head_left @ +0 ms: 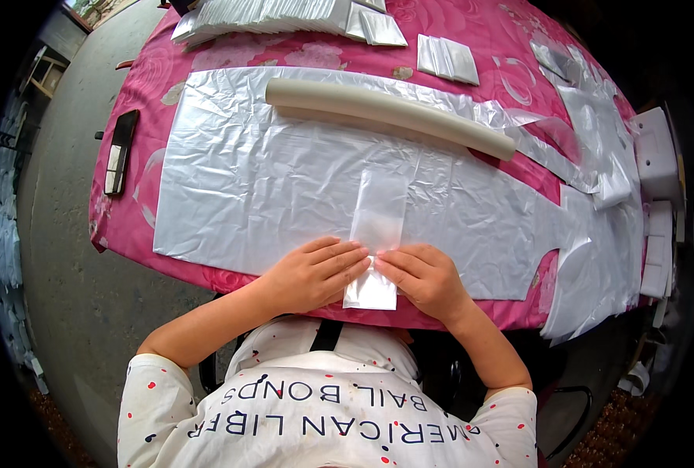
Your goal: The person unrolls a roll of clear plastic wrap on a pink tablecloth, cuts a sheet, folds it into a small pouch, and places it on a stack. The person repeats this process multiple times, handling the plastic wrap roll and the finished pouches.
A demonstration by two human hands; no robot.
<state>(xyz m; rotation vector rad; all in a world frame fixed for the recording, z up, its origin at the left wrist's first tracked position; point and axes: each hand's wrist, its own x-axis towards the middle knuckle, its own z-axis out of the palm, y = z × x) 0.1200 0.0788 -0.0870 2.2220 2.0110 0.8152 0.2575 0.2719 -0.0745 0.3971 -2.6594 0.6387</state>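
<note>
A narrow strip of clear plastic film [380, 204] lies lengthwise in front of me, its near end [371, 293] folded into a shiny flap at the table edge. My left hand [315, 271] comes in from the left, its fingers together and pressing on the fold. From the other side, my right hand [423, 279] grips the same fold, fingertips close to those of the left. Both thumbs are partly hidden. Under the strip spreads a large layered sheet of whitish plastic bags [222, 171], with handle-like cutouts at its right end.
Across the sheet's far part lies a long beige tube [386, 114]. Folded plastic packets form a long row [261, 19] at the back and a small pile [448, 60]. A phone [120, 152] rests at left. Crumpled bags [596, 234] and white containers [659, 156] stand right.
</note>
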